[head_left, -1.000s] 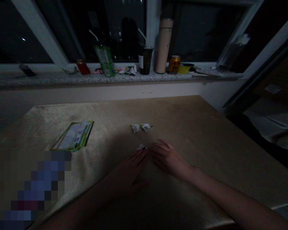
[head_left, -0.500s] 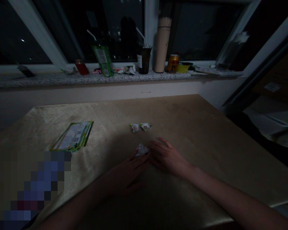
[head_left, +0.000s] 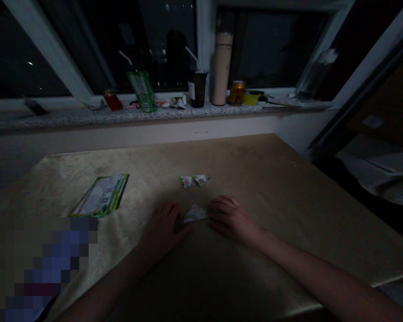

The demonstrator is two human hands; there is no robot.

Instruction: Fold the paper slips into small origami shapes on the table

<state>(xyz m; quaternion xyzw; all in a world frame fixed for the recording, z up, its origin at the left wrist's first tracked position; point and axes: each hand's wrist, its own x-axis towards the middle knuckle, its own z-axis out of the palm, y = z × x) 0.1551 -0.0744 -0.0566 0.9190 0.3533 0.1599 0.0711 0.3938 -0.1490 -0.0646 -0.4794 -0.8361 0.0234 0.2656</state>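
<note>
A folded paper triangle [head_left: 195,213], printed and pointing away from me, lies flat on the tan table between my hands. At its left corner rests my left hand [head_left: 164,226], thumb apart from the fingers and nothing held. My right hand [head_left: 233,219] lies by the right corner, its fingers bent loosely on the table and its fingertips at the paper's edge. Beyond the hands, two smaller folded paper pieces [head_left: 187,181] sit side by side, green and white, points toward me.
A stack of green and white printed leaflets [head_left: 102,194] lies at the table's left. Along the granite windowsill [head_left: 100,118] stand a green drink cup [head_left: 143,91], a dark cup [head_left: 197,89], a tall pink flask [head_left: 222,69] and a gold can [head_left: 237,93].
My left hand has drawn back leftward off the paper triangle, which now shows in full. The right hand has stayed at its right side. The view has tilted up slightly.
</note>
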